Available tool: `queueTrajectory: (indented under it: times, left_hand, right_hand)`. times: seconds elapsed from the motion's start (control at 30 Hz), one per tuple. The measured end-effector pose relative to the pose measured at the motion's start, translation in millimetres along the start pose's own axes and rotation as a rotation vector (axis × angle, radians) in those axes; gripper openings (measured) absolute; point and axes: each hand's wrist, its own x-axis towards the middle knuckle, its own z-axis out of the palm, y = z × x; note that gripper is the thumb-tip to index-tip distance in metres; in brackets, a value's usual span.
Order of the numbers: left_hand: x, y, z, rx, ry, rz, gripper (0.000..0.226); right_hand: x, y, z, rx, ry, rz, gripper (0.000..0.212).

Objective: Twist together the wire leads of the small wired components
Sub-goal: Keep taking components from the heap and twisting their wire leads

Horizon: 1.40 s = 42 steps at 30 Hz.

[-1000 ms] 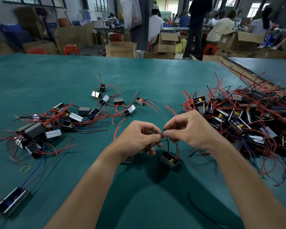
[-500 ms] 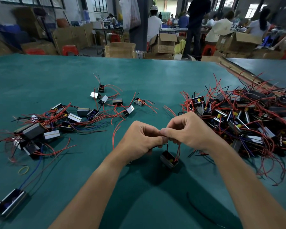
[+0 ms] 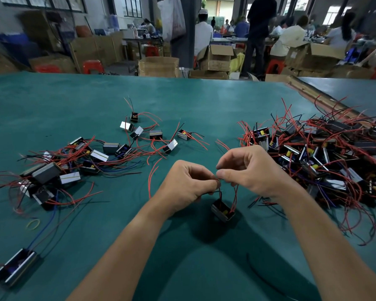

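Both hands meet above the green table (image 3: 182,101), and between them the wire leads (image 3: 219,181) of one small component (image 3: 223,210) are pinched at their tips. The left hand (image 3: 189,187) curls thumb and forefinger round the leads from the left. The right hand (image 3: 254,172) pinches them from the right with its thumb and a fingertip. Half a second ago the two fists were pressed knuckle to knuckle. Now the right hand's index finger arches up and a narrow gap shows between the hands, so that only the fingertips meet at the wires. The component itself has not shifted: it sits directly below the pinch, silver-sided with a yellow part visible inside. A black lead (image 3: 221,194) and a red lead (image 3: 234,197) rise from it to the fingers. Whether it rests on the table or hangs just clear is hard to tell, though its shadow lies right under it. Near the right wrist, a large heap of components (image 3: 326,153) is tangled with red wires. To the left lie a looser cluster (image 3: 74,166), a yellow rubber band (image 3: 33,223) and, at the near-left edge, a long component (image 3: 15,267). A loose black wire (image 3: 263,276) lies on the table between the forearms, nearer the right one.
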Motion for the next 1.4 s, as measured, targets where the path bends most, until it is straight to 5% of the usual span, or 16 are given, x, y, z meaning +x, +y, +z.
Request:
queueTrajectory:
  times: [0.9,1.4]
  left_hand:
    - [1.1,-4.9,0.4,0.078,0.082,0.061,0.011]
    - [2.7,-4.3,-0.8,0.054,0.062,0.047,0.016]
  right_hand:
    - [-0.1,2.1,-2.3,-0.321,-0.105,0.029,0.012]
    - [1.3,4.1,0.4,-0.282,-0.038,0.031,0.016]
